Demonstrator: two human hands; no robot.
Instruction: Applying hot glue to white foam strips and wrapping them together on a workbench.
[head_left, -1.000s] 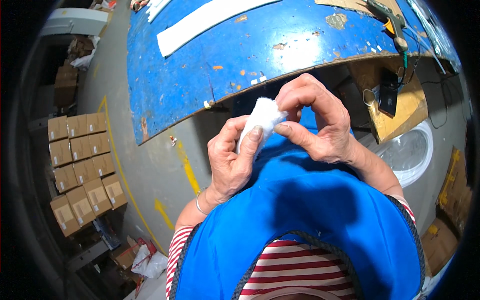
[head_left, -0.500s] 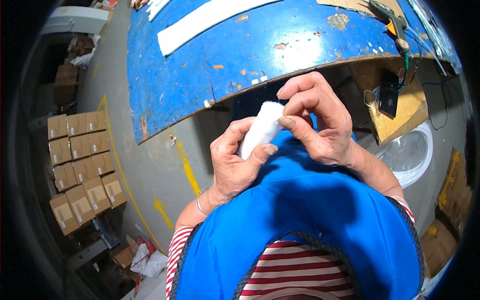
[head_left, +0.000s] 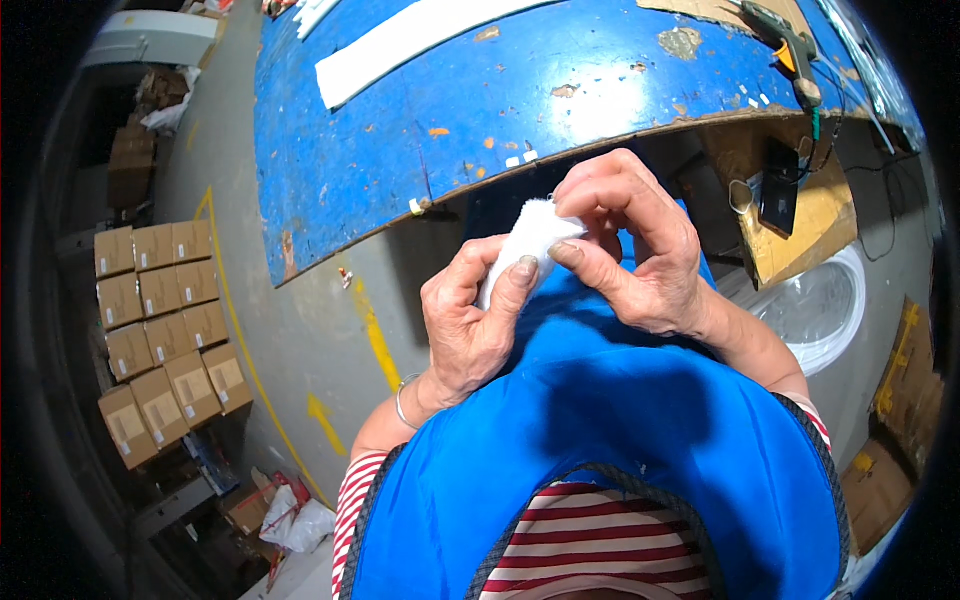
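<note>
A small white fuzzy roll (head_left: 522,243), which looks like rolled soft cloth, is held above my lap, just off the near edge of the blue table. My left hand (head_left: 468,310) wraps around its lower part, the thumb pressed along its side. With thumb and fingertips, my right hand (head_left: 640,240) pinches a bit of the roll's upper right edge, pulling out a small corner. The far fingers of the right hand are curled and partly hide one another. On the table lies a long flat white strip (head_left: 400,50) of similar material.
A hot glue gun (head_left: 790,55) rests at the blue table's (head_left: 350,180) right side. Below it, a dark phone-like slab (head_left: 779,190) lies on a cardboard box (head_left: 825,225). A clear plastic coil (head_left: 815,310) is on the floor. Stacked cartons (head_left: 160,290) stand at left.
My right fingertips have closed on the roll's upper edge and drawn a corner outward. My left thumb has shifted up onto the roll.
</note>
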